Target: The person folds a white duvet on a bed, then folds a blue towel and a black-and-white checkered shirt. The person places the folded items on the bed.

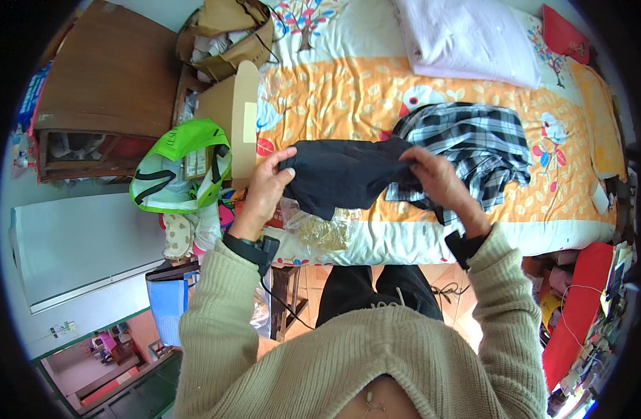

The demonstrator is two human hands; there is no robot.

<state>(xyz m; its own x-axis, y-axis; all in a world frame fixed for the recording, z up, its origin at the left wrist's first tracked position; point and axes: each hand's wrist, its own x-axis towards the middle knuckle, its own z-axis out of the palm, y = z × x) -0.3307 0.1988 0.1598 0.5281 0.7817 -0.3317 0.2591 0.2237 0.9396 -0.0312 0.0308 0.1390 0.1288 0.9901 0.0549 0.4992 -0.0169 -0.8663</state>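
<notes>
A black garment (pixel 343 174) is stretched between my two hands above the near side of the bed. My left hand (pixel 266 187) pinches its left edge, the thumb and fingers closed on the cloth. At the right end my right hand (pixel 435 178) grips a gathered part of it. The lower edge hangs in a loose point, and its exact cut cannot be made out. Just beyond my right hand lies a crumpled black-and-white plaid shirt (pixel 467 136). Under the garment's lower edge sits a clear plastic bag (pixel 324 230), partly hidden.
The bed (pixel 334 91) has an orange and white patterned sheet, with a folded pale quilt (pixel 474 42) at the back. To the left stand a green bag (pixel 184 136), a cardboard box (pixel 243 126), a brown paper bag (pixel 222 42) and a wooden cabinet (pixel 111 70).
</notes>
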